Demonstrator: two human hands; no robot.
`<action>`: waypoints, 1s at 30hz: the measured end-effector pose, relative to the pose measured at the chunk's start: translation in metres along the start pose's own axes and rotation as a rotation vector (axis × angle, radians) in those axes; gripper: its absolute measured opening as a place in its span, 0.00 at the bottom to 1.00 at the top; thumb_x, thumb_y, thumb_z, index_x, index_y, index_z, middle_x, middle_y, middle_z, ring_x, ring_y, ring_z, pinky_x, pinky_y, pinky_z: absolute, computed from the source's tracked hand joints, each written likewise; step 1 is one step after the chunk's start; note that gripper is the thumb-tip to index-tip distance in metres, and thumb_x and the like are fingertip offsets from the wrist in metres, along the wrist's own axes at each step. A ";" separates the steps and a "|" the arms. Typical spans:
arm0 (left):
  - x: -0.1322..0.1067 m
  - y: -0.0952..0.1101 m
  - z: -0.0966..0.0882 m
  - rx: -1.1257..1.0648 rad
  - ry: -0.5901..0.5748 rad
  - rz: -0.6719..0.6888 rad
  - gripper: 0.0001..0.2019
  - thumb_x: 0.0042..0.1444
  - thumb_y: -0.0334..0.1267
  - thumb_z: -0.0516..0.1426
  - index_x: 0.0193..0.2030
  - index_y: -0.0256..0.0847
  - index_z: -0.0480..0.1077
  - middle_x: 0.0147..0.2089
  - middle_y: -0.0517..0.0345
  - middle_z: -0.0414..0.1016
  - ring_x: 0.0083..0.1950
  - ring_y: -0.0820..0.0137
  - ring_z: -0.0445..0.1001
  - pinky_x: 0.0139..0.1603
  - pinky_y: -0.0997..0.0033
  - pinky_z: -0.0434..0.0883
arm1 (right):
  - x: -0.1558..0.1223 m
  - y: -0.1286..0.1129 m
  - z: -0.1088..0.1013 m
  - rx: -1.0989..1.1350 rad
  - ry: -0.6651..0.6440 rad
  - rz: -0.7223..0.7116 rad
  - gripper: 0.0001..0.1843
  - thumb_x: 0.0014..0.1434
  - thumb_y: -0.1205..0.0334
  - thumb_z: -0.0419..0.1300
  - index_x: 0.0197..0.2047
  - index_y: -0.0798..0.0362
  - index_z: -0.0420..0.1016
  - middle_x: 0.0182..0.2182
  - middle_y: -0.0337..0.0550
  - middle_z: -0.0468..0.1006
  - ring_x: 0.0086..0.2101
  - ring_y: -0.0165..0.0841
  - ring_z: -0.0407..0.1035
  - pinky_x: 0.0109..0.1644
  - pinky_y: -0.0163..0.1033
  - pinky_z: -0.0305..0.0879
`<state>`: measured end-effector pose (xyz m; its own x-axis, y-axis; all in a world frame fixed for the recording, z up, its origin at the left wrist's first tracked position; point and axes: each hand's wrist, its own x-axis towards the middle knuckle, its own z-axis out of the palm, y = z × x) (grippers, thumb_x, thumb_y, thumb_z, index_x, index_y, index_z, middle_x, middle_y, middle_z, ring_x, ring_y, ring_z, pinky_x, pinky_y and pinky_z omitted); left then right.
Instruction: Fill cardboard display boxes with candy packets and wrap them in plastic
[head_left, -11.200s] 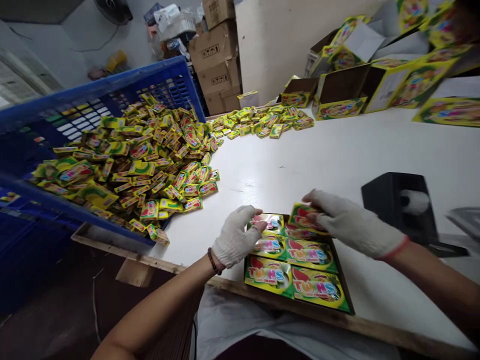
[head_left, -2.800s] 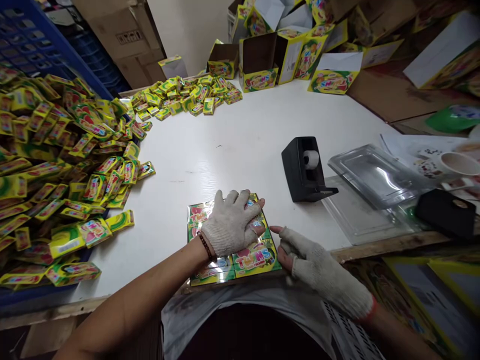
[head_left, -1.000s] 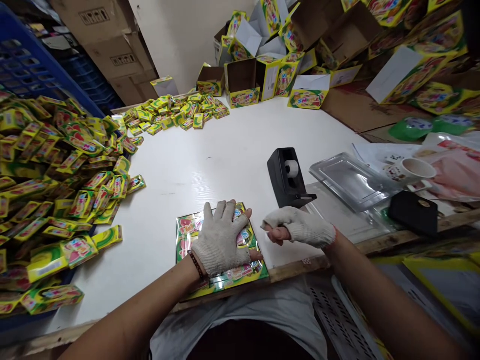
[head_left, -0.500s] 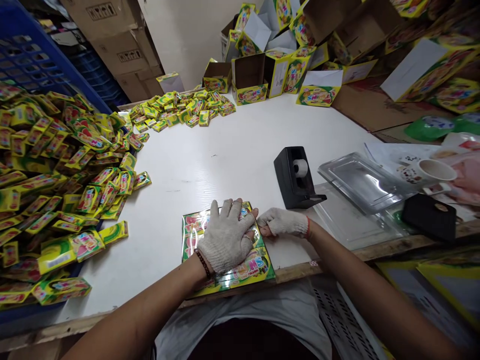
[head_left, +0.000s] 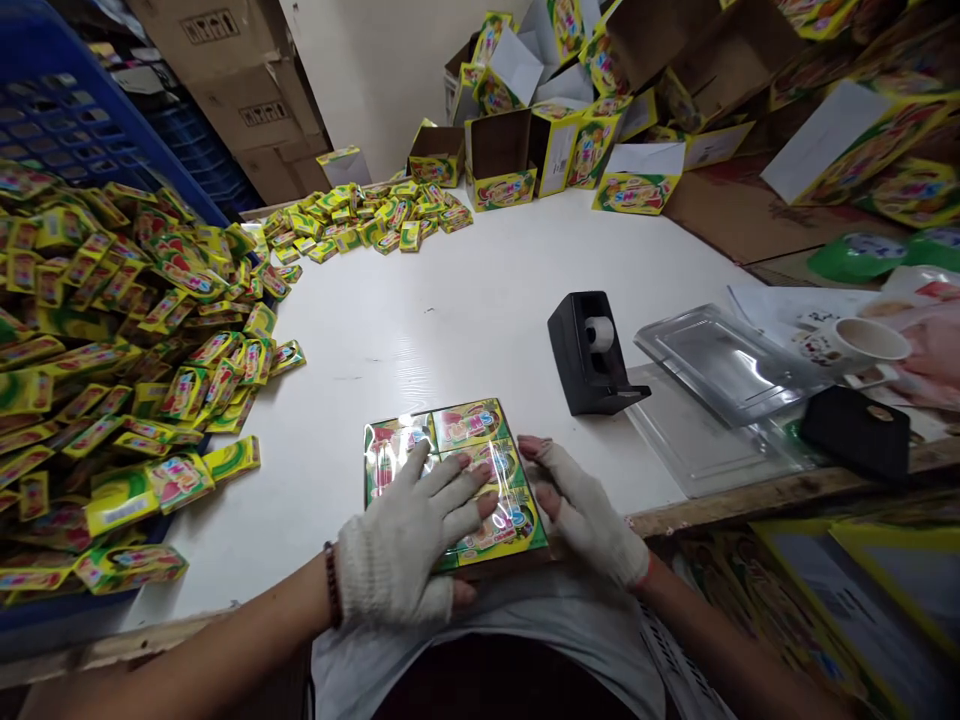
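Observation:
A clear plastic tray (head_left: 480,432) filled with small yellow and green printed boxes lies at the front edge of the white table, a shiny clear layer over it. My left hand (head_left: 409,535), in a white glove with bare fingertips, rests on the tray with fingers spread and the thumb off its near side. Beside the tray's right edge, my right hand (head_left: 589,510) has its fingers stretched out and apart, gloved the same way. Nothing shows in its grasp. A black tape dispenser (head_left: 577,365) with a white roll stands beyond the right hand.
Many small boxes (head_left: 210,390) are heaped at the left by a blue crate (head_left: 82,110), with a smaller pile (head_left: 360,215) at the back. Open display boxes (head_left: 499,160) stand behind. To the right lie clear plastic lids (head_left: 727,360), a paper cup (head_left: 862,345) and a black pouch (head_left: 855,435).
My left hand has slid toward me and left across the tray. My right hand has come nearer my body, its fingers opening out from a closed pose at the tray's edge.

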<state>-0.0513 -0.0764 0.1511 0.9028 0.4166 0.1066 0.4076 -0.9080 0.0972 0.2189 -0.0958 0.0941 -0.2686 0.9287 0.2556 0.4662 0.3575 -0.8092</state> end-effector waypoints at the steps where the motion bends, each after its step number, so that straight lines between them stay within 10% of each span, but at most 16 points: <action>1: -0.015 0.000 0.004 0.031 0.028 -0.001 0.39 0.59 0.59 0.55 0.71 0.40 0.55 0.72 0.43 0.59 0.71 0.46 0.58 0.71 0.30 0.44 | -0.006 -0.004 0.000 -0.071 0.001 -0.154 0.33 0.68 0.47 0.51 0.71 0.53 0.55 0.68 0.58 0.61 0.65 0.48 0.59 0.66 0.55 0.61; 6: -0.058 -0.008 0.035 0.145 0.339 0.049 0.24 0.63 0.42 0.56 0.63 0.36 0.63 0.63 0.42 0.71 0.73 0.53 0.56 0.75 0.43 0.47 | -0.002 -0.002 0.000 -0.441 -0.083 -0.701 0.43 0.60 0.67 0.55 0.76 0.50 0.45 0.73 0.54 0.51 0.71 0.50 0.44 0.69 0.65 0.50; 13: -0.007 -0.033 0.065 0.188 0.649 -0.087 0.18 0.63 0.42 0.58 0.59 0.44 0.67 0.57 0.47 0.78 0.67 0.56 0.66 0.72 0.39 0.52 | 0.046 0.020 -0.006 -0.791 -0.008 -0.553 0.34 0.58 0.71 0.56 0.68 0.52 0.63 0.67 0.57 0.65 0.70 0.53 0.48 0.66 0.69 0.50; 19: 0.007 -0.047 0.068 0.207 0.677 -0.024 0.14 0.67 0.43 0.51 0.54 0.46 0.71 0.54 0.52 0.80 0.64 0.58 0.68 0.73 0.39 0.46 | 0.049 0.011 -0.025 -0.688 0.173 -0.538 0.27 0.63 0.66 0.57 0.65 0.53 0.65 0.60 0.56 0.72 0.63 0.49 0.62 0.63 0.58 0.64; 24: 0.004 -0.049 0.063 0.181 0.683 0.037 0.17 0.65 0.39 0.48 0.55 0.42 0.71 0.52 0.50 0.80 0.60 0.58 0.70 0.73 0.41 0.46 | 0.048 0.021 -0.089 -0.606 0.637 0.011 0.17 0.62 0.54 0.56 0.48 0.55 0.77 0.45 0.56 0.78 0.47 0.46 0.72 0.55 0.54 0.68; 27: 0.013 -0.056 0.064 0.191 0.699 0.050 0.16 0.65 0.37 0.49 0.55 0.41 0.71 0.52 0.48 0.80 0.58 0.57 0.69 0.72 0.41 0.46 | 0.054 0.036 -0.112 -0.373 0.562 0.399 0.23 0.60 0.45 0.51 0.36 0.53 0.79 0.40 0.55 0.79 0.44 0.47 0.73 0.53 0.56 0.67; 30: 0.030 -0.066 0.067 0.191 0.724 0.017 0.17 0.62 0.34 0.50 0.56 0.43 0.70 0.53 0.50 0.80 0.57 0.57 0.70 0.69 0.41 0.50 | 0.062 0.046 -0.114 -0.247 0.554 0.487 0.23 0.57 0.42 0.52 0.31 0.53 0.78 0.34 0.51 0.80 0.39 0.45 0.74 0.49 0.53 0.69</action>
<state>-0.0415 -0.0072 0.0818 0.6202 0.2677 0.7374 0.4705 -0.8791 -0.0766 0.3203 -0.0101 0.1330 0.4447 0.8771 0.1816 0.6154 -0.1519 -0.7735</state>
